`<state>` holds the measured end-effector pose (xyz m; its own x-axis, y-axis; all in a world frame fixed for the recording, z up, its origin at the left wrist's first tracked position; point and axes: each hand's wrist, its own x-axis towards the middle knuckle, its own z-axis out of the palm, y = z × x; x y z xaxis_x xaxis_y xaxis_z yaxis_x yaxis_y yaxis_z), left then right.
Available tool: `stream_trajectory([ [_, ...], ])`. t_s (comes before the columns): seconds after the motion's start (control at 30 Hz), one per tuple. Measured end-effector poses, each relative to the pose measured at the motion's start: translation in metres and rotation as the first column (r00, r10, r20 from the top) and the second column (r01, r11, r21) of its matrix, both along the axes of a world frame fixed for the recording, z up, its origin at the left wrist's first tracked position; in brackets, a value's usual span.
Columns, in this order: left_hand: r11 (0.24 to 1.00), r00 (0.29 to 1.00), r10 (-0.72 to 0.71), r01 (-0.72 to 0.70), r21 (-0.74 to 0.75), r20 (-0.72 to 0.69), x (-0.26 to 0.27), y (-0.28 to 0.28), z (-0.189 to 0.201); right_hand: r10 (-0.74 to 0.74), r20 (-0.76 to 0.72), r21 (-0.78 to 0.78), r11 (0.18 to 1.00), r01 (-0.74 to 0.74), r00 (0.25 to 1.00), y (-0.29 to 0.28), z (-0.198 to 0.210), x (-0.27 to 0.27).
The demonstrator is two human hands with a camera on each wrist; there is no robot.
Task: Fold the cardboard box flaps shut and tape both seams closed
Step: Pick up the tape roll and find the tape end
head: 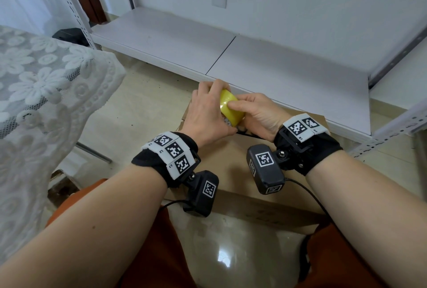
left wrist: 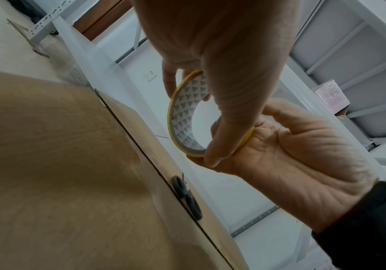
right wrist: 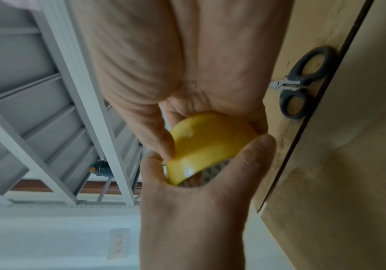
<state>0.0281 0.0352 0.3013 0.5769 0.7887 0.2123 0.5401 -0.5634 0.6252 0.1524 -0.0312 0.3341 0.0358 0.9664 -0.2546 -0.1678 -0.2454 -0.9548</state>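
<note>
floor, box [head: 233, 167] flaps down | both hands clamped on tape roll [head: 231, 108] | scissors [right wrist: 302, 82] on box

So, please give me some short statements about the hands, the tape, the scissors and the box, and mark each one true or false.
1. Both hands hold the tape roll. True: the left hand and the right hand both have a grip on it.
2. The scissors are in the right hand. False: they lie on the box, beside the seam.
3. The tape is yellow. True.
4. The seam between the top flaps is already taped. False: it shows as a bare dark gap.
5. The box flaps stand upright. False: they are folded down flat.
</note>
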Motion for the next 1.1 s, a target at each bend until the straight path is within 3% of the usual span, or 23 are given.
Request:
stream_trajectory([
  [0.23, 1.0, 0.999, -0.027, 0.027, -0.013, 0.036, 0.0, 0.0, -0.001, 0.066, 0.011, -0.036, 0.997, -0.065, 0.998, 0.0, -0.001, 0.006],
  [0.37, 0.999, 0.999, -0.037, 0.037, 0.013, 0.027, 0.0, -0.001, -0.001, 0.027, 0.113, -0.032, 0.999, -0.024, 0.993, 0.001, -0.003, 0.001],
  [0.57, 0.999, 0.998, -0.046, 0.044, 0.03, 0.041, -0.001, -0.001, 0.0, 0.08, 0.023, -0.001, 0.997, -0.08, 0.997, 0.001, -0.005, 0.006],
  [0.73, 0.997, 0.998, -0.062, 0.06, 0.054, 0.03, -0.001, -0.001, -0.001, 0.038, 0.17, 0.02, 0.999, -0.042, 0.985, -0.001, -0.004, 0.0],
  [0.93, 0.997, 0.997, -0.057, 0.054, 0.062, 0.046, -0.002, 0.0, -0.002, 0.086, 0.094, 0.037, 0.995, -0.09, 0.992, -0.001, -0.002, 0.003],
  [1.1, 0.997, 0.997, -0.06, 0.057, 0.047, 0.052, -0.001, 0.001, -0.005, -0.017, 0.236, 0.025, 1.0, 0.012, 0.972, 0.001, -0.007, -0.003],
])
